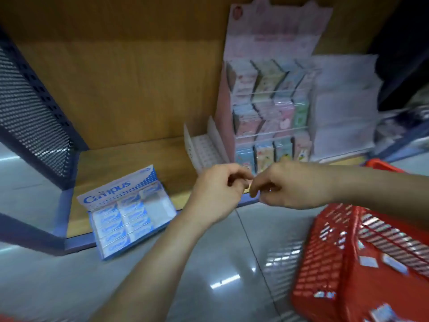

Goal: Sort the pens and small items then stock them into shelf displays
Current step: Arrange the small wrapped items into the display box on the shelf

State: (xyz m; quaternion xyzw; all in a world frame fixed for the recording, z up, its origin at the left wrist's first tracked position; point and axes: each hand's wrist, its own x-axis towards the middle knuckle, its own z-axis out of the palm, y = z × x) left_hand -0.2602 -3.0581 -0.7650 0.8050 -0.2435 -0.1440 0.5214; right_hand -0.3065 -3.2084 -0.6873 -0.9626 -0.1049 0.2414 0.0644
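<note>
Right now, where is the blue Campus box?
In the head view the Campus box sits lower left, at the front edge of the wooden shelf, left of the left hand.

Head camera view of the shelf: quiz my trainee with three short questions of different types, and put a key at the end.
1. True or false: the blue box lies in the red basket.
2. The pink rack stands: A) left of the blue box, B) right of it, C) on the floor.
3. Fill in: the left hand and right hand meet at their ____.
Key: 1 false, it lies on the shelf; 2 B; 3 fingertips.
</note>
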